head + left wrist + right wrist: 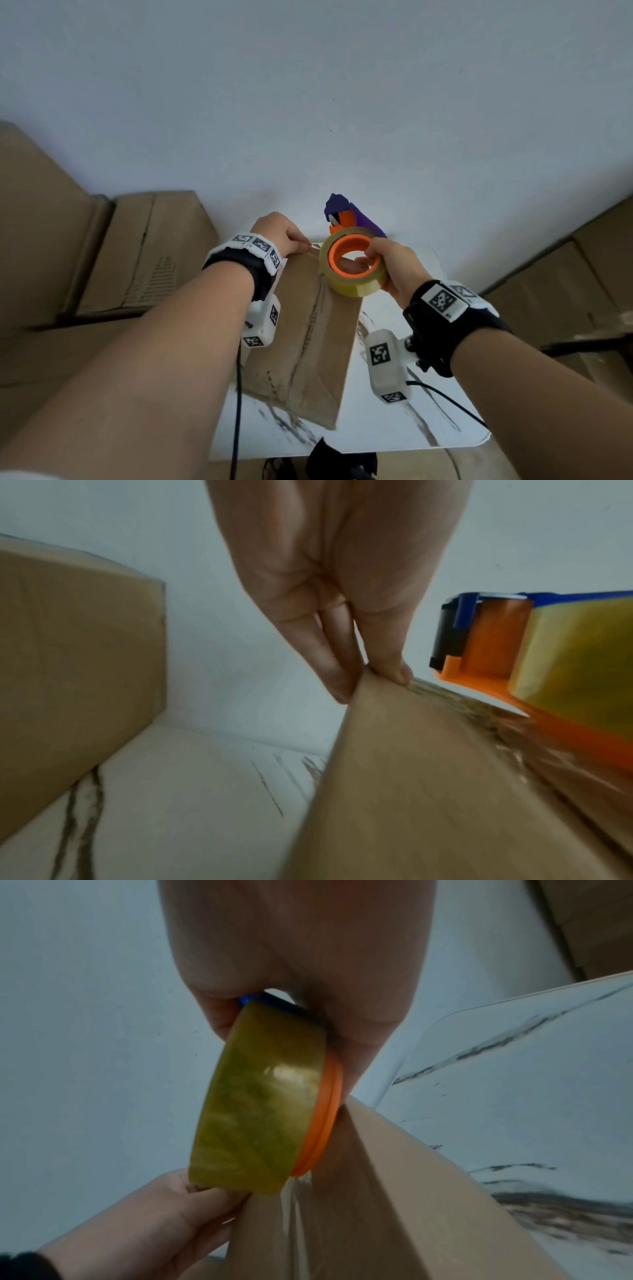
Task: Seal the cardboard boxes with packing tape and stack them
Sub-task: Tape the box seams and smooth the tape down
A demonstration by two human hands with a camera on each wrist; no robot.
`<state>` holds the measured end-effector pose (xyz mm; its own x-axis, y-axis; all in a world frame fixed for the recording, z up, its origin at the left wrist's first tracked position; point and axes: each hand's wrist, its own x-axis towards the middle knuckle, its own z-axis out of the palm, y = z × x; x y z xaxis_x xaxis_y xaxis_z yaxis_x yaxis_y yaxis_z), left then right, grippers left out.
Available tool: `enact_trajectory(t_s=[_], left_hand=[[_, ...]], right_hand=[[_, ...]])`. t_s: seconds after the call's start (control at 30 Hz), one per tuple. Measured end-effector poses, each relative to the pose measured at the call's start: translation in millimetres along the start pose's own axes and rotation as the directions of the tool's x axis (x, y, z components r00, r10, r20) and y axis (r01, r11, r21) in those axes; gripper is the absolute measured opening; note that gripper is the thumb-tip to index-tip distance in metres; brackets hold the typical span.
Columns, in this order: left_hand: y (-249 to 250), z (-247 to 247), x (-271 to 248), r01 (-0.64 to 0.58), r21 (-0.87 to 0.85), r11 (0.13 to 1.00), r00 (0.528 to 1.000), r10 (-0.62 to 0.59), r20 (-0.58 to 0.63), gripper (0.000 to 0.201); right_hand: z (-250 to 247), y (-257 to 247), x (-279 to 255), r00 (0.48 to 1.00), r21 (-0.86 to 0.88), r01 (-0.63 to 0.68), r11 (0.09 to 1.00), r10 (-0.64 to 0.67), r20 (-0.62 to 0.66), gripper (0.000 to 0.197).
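With left hand (286, 236) pinching the far corner of the box (308, 339) on the bench (394, 428) and right hand (394, 265) gripping the tape dispenser (354, 265) at that far edge, risking wrinkled, off-seam tape if the box slips.

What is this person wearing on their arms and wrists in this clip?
Both forearms are bare. Each wrist carries a black strap topped by white blocks with black-and-white square markers. A white camera box, also marked, hangs under each wrist, with a thin black cable trailing back.
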<state>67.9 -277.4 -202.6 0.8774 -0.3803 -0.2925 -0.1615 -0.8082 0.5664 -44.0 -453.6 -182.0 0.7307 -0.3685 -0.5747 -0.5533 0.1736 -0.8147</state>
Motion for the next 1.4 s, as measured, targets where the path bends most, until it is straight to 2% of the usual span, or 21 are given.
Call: enact_trajectory(t_s=[0.1, 0.17, 0.2, 0.27, 0.33, 0.43, 0.5, 0.57, 0.63, 0.73, 0.77, 0.83, 0.87, 0.97, 1.0, 1.07, 1.13, 1.2, 1.27, 1.33, 1.4], left_hand=[[-1.3, 3.8, -4.0, 0.048, 0.037, 0.998, 0.999, -0.047, -0.012, 0.015], [-1.5, 5.1, -7.6, 0.143, 0.107, 0.984, 0.987, -0.151, 0.064, 0.033], [-2.9, 4.7, -10.6, 0.203, 0.064, 0.977, 0.969, -0.21, 0.134, 0.04], [-5.1, 1.2, -17.9, 0.334, -0.151, 0.93, 0.911, -0.278, 0.303, 0.047], [-5.9, -9.0, -28.2, 0.405, -0.202, 0.892, 0.854, -0.29, 0.432, 0.058], [-0.7, -26.1, -44.2, 0.326, -0.001, 0.945, 0.746, -0.257, 0.615, 0.06], [3.7, -27.3, -52.3, 0.278, 0.098, 0.956, 0.717, -0.274, 0.64, 0.059], [-1.6, -19.5, -53.1, 0.254, 0.224, 0.941, 0.725, -0.338, 0.6, 0.063], [-12.8, -13.3, -48.8, 0.198, 0.361, 0.911, 0.755, -0.377, 0.537, 0.072], [-22.9, -14.1, -42.1, 0.192, 0.49, 0.85, 0.83, -0.407, 0.381, 0.104], [-22.6, -16.0, -40.9, 0.199, 0.512, 0.836, 0.854, -0.405, 0.328, 0.101], [-22.1, -21.6, -40.0, 0.218, 0.5, 0.838, 0.909, -0.361, 0.21, 0.079], [-23.5, -24.3, -40.3, 0.233, 0.482, 0.845, 0.918, -0.354, 0.177, 0.077], [-28.9, -36.4, -52.3, 0.329, 0.479, 0.814, 0.836, -0.487, 0.253, 0.098], [-33.6, -37.1, -53.3, 0.333, 0.472, 0.816, 0.822, -0.497, 0.279, 0.102], [-42.4, -30.4, -48.7, 0.386, 0.316, 0.867, 0.849, -0.467, 0.246, 0.094], [-43.5, -23.5, -41.6, 0.454, 0.127, 0.882, 0.874, -0.468, 0.131, 0.095], [-39.1, -19.6, -37.5, 0.455, 0.094, 0.885, 0.89, -0.455, -0.025, 0.09], [-34.2, -18.1, -36.2, 0.456, 0.092, 0.885, 0.887, -0.444, -0.126, 0.071], [-34.4, -17.5, -33.3, 0.432, 0.096, 0.897, 0.899, -0.42, -0.124, 0.043], [-40.1, -14.0, -28.2, 0.409, 0.067, 0.91, 0.911, -0.403, -0.084, 0.032]], right_hand=[[1.4, 1.1, 0.0, 1.0, -0.026, 0.013, 1.0, -0.013, -0.016, 0.036], [2.5, 4.2, 0.2, 0.999, -0.038, 0.022, 0.999, -0.023, -0.034, 0.041], [3.2, 4.9, -0.4, 0.998, -0.047, 0.033, 0.998, -0.035, -0.046, 0.048], [2.8, 5.4, 0.1, 0.993, -0.075, 0.071, 0.995, -0.078, -0.086, 0.059], [2.5, 2.1, -0.6, 0.987, -0.098, 0.097, 0.99, -0.109, -0.122, 0.053], [3.0, -1.1, 0.7, 0.98, -0.089, 0.105, 0.99, -0.118, -0.157, 0.042], [5.5, -0.5, 0.3, 0.979, -0.086, 0.103, 0.991, -0.116, -0.165, 0.037], [7.4, 2.7, -1.8, 0.978, -0.099, 0.1, 0.99, -0.116, -0.174, 0.031], [7.1, 4.4, -4.3, 0.971, -0.133, 0.119, 0.984, -0.144, -0.193, 0.017], [-1.1, 7.2, -1.8, 0.957, -0.163, 0.138, 0.977, -0.174, -0.232, 0.016], [-4.0, 7.7, -1.1, 0.952, -0.165, 0.142, 0.976, -0.18, -0.248, 0.018], [-9.3, 7.2, -1.1, 0.942, -0.156, 0.147, 0.977, -0.186, -0.279, 0.02], [-11.6, 6.8, -1.2, 0.941, -0.151, 0.141, 0.978, -0.18, -0.288, 0.02], [-17.2, 9.1, 0.3, 0.939, -0.157, 0.133, 0.979, -0.175, -0.297, 0.02], [-17.6, 10.6, 0.2, 0.939, -0.162, 0.136, 0.977, -0.18, -0.295, 0.018], [-17.7, 14.9, -1.5, 0.938, -0.165, 0.145, 0.976, -0.188, -0.292, 0.016], [-17.8, 19.0, -3.8, 0.934, -0.138, 0.157, 0.978, -0.192, -0.301, 0.017], [-20.5, 21.9, -4.3, 0.927, -0.116, 0.167, 0.979, -0.196, -0.321, 0.019], [-23.2, 22.7, -4.5, 0.928, -0.109, 0.174, 0.979, -0.201, -0.315, 0.02], [-24.6, 22.6, -4.4, 0.932, -0.108, 0.17, 0.979, -0.196, -0.305, 0.019], [-25.5, 23.0, -3.6, 0.935, -0.11, 0.163, 0.98, -0.189, -0.3, 0.017]])
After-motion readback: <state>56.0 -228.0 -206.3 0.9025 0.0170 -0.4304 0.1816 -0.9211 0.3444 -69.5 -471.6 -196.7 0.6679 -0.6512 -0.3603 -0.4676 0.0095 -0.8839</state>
